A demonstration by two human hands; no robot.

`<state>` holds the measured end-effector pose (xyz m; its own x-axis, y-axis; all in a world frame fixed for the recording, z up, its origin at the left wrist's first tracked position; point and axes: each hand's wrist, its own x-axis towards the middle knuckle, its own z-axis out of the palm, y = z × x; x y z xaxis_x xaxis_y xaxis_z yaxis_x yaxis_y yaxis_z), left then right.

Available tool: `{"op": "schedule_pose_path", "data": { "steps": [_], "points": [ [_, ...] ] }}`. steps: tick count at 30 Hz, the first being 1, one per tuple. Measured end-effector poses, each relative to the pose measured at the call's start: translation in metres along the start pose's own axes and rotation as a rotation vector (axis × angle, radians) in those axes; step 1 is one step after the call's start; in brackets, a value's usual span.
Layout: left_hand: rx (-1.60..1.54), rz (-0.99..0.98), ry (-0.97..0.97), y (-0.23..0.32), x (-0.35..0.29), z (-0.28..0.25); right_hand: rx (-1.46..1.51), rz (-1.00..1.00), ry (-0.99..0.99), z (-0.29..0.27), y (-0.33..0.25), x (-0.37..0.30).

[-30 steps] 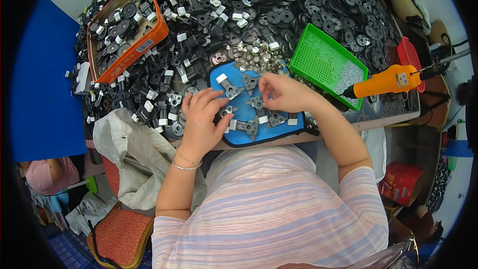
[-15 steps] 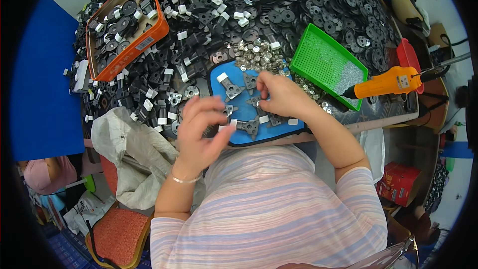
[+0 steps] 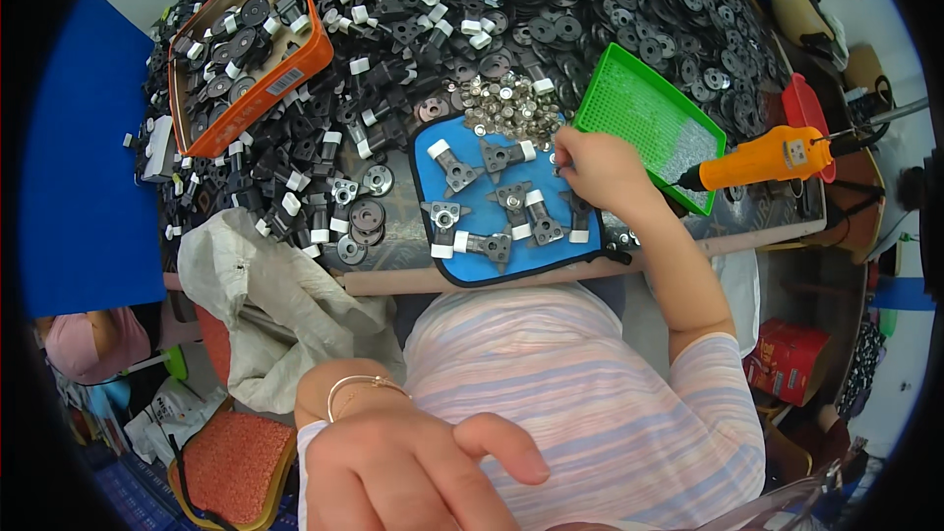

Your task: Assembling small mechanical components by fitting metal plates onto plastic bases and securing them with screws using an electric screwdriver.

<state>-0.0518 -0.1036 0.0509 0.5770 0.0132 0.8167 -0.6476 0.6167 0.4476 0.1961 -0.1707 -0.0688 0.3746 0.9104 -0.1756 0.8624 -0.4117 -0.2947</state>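
Currently, your left hand [image 3: 413, 472] is raised at the near side, in front of your striped shirt [image 3: 551, 383] and well apart from the desk [image 3: 401, 226]. Its thumb stands away from the fingers. The fingers run past the lower edge of the view, so the state of this grip cannot be told.

Your right hand [image 3: 600, 167] is positioned at the far right corner of the blue rectangular mat with black edging [image 3: 539, 259]. Its thumb and fingers are drawn together at the tips; you cannot tell whether this grip pinches a small part.

Locate the black brackets with white end pieces [image 3: 455, 173] on the mat: seven lie there, turned in various directions. The rightmost lies just beside your right hand, on its near side. Bright metal shows at the centre of the one at the near left.

A pile of small round silver metal pieces [image 3: 506, 106] adjoins the far edge of the mat. To its right, a green perforated plastic tray [image 3: 612, 88] contains small shiny pieces in its near right part. An orange power driver with a black tip [image 3: 762, 159] is directed at the tray's near right end.

At the far left, an orange open box [image 3: 275, 88] contains black discs and white-ended parts.
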Motion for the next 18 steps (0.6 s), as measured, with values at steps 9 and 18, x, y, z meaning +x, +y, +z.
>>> {"op": "schedule_pose_path", "data": {
  "steps": [9, 18],
  "points": [
    [-0.010, -0.001, 0.085, -0.0008, 0.0027, 0.0084, 0.006, -0.020, -0.067, 0.0006, -0.0006, 0.0099],
    [0.105, 0.028, 0.056, 0.0011, 0.0003, 0.0060, 0.026, -0.067, -0.069, 0.0038, 0.0026, 0.0099]
  ]
}}
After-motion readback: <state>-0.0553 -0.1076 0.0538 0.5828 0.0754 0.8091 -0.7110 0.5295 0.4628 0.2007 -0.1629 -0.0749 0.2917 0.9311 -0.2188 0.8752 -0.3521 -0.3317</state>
